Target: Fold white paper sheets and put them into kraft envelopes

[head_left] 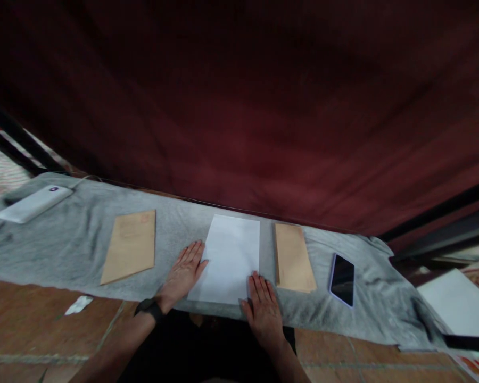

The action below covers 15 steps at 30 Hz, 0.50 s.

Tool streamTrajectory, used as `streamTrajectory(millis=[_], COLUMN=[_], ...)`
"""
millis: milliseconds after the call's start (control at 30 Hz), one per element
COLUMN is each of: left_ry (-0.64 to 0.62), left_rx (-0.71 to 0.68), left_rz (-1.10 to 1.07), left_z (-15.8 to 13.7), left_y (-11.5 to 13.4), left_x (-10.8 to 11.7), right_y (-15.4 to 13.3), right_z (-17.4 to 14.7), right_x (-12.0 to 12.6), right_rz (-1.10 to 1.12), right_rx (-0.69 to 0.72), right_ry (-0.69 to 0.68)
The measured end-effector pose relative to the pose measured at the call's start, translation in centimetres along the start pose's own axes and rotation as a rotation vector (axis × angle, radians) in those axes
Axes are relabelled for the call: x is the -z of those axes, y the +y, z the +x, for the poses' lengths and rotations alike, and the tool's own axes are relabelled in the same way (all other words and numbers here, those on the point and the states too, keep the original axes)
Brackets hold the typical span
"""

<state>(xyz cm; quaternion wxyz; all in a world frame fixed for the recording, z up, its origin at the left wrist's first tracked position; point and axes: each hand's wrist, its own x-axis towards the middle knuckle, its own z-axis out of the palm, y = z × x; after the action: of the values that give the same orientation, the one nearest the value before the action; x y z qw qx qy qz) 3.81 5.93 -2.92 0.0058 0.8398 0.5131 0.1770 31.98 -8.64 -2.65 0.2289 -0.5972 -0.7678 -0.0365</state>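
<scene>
A white sheet of paper (pixel 232 255) lies flat on the grey cloth in front of me; whether it is one sheet or several, I cannot tell. My left hand (pixel 184 271) rests flat at the paper's left edge, fingers stretched out. At the lower right corner of the paper, my right hand (pixel 263 306) lies palm down with its fingers extended. Neither hand holds anything. To the left lies a brown envelope (pixel 131 246) with a faint reddish mark at its upper corner. A small stack of brown envelopes (pixel 294 258) sits just right of the paper.
A phone (pixel 342 280) with a dark screen lies on the grey cloth (pixel 367 298) at the right. At the far left is a white device (pixel 35 203) with a cable. A dark red curtain (pixel 239 117) hangs behind. A white scrap (pixel 79 305) lies on the tiled floor (pixel 35 330).
</scene>
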Motion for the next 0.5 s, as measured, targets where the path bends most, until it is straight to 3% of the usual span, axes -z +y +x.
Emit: streamTrajectory(millis=[67, 233, 500], left_ry=[0.016, -0.1, -0.257], left_rx=[-0.045, -0.272, -0.245], left_rz=[0.009, 0.033, 0.063], left_z=[-2.4, -6.7, -6.1], left_y=[0.7, 3.1, 3.7], left_x=[0.6, 2.0, 2.5], right_y=[-0.1, -0.4, -0.2], right_z=[0.0, 0.1, 0.1], right_x=[0.4, 1.2, 1.0], right_rz=[0.023, 0.056, 0.037], right_rx=[0.011, 0.022, 0.026], right_ry=[-0.015, -0.031, -0.031])
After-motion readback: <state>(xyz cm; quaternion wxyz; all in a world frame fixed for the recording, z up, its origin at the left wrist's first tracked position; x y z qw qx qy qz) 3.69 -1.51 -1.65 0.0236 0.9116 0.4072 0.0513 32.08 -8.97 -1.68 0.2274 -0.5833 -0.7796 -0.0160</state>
